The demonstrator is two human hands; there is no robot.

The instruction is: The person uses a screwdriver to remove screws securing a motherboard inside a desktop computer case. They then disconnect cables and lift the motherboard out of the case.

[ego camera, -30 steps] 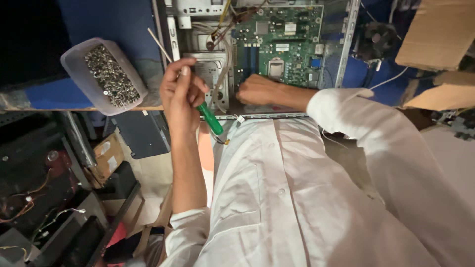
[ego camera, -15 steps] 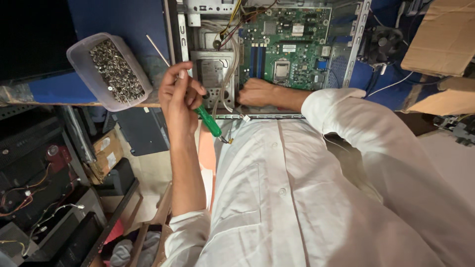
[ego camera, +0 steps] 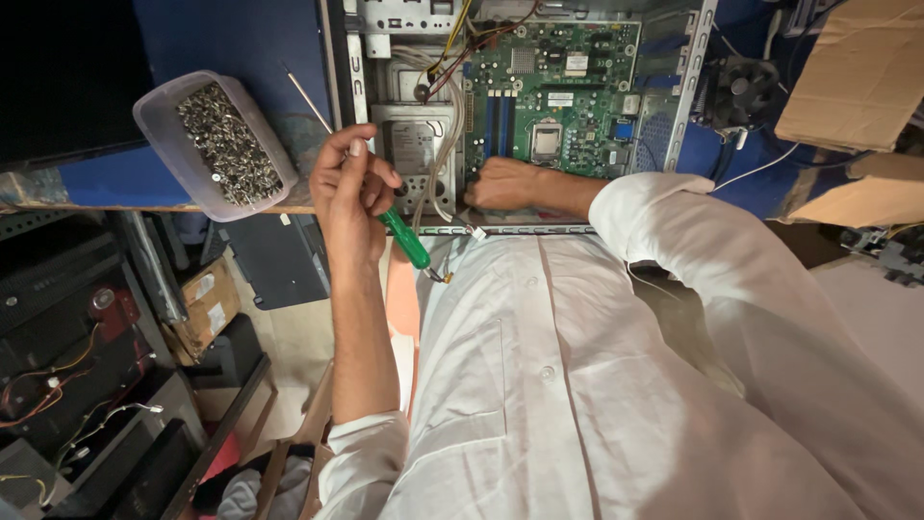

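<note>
Little had moved: the left hand [ego camera: 348, 197] stayed wrapped around the green-handled screwdriver [ego camera: 404, 238], its shaft slanting up-left, handle down-right, beside the open computer case [ego camera: 674, 106]; the right hand [ego camera: 505, 183], curled, rested inside.

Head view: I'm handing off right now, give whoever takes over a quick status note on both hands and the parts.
Left hand: closed on a green-handled screwdriver, held above the desk edge, clear of the case.
Right hand: inside the open computer case, resting by the grey cables beside the drive; its grip is hidden.
Tub of screws sits to the left on the desk.
Done: side panel off, motherboard exposed.
Left: board and drive remain in place.
</note>
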